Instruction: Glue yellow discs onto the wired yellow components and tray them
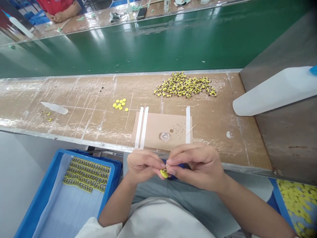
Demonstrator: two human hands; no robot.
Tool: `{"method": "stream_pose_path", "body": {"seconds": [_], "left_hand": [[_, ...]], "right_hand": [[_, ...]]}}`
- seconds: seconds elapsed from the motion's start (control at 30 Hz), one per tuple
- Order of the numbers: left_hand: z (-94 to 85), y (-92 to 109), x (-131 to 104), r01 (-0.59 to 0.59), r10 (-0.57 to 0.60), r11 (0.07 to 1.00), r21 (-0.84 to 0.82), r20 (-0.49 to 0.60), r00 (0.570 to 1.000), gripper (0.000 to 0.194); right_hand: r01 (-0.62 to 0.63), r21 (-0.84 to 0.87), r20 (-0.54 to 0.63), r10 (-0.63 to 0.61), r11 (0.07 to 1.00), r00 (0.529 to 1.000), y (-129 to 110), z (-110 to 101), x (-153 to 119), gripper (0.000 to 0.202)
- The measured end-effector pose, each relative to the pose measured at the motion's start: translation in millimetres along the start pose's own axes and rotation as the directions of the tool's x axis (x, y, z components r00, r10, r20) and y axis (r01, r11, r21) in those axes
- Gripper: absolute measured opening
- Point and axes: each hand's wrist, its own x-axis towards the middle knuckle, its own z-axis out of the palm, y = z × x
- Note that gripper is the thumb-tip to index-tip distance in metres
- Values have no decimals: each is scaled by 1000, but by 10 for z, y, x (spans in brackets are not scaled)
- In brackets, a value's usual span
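My left hand (146,165) pinches a small yellow disc (163,173) just past the front edge of the bench, above my lap. Close against it, my right hand (196,165) is closed in a pinch at the disc's upper edge. A tiny pale bit shows between those fingertips, too small to name. Beyond my hands lies a cardboard sheet (153,127) held with white tape strips. On it are a small clear round dish (164,136) and several dark specks. A toothpick (190,130) rests across the right tape strip.
Several yellow discs (120,104) and a heap of small yellow-and-black pieces (185,86) lie on the bench. A white bottle (274,91) leans in from the right. Blue trays (58,158) stand lower left. Behind runs a green belt (148,46); a person in red (59,8) sits across it.
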Motion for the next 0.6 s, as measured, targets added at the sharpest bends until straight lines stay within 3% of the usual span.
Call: {"method": "stream_pose_path", "body": {"seconds": [0.17,0.33,0.47,0.6], "left_hand": [[-1,35,-6,-154,155,988,-15,47,987,16],[20,87,39,-404,404,915,-26,98,909,32],[18,232,46,-509,487,850,133,168,857,32],[-27,343,39,-559,496,806,195,292,817,40]], "right_hand": [[2,40,73,-4,999,997,-16,7,58,26],[19,122,150,-37,992,988,-34,-9,99,29],[3,177,215,-42,984,976,-54,-58,110,36],[28,248,241,-89,968,966,-56,-102,114,38]]}}
